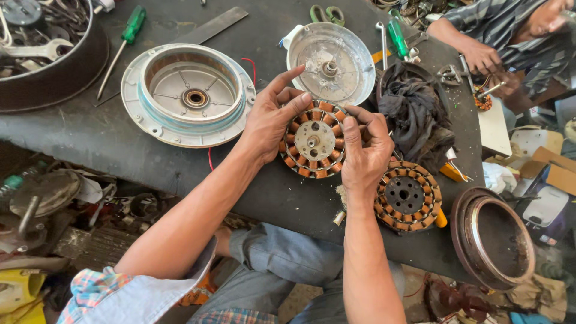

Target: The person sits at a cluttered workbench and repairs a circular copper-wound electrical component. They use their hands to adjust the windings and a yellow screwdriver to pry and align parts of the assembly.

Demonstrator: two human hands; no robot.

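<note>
While the left hand (268,123) grips the round copper-wound stator with a silver metal centre (314,140) from its left rim and the right hand (364,151) pinches the right rim, I would keep both grips steady, so the windings stay undamaged.

Daylight is falling on a dark, scuffed workbench (108,138) w/ a worn front edge. Below, the dusty floor (90,246) is lying in shade, scrap & cardboard (555,171) crowding it.
</note>
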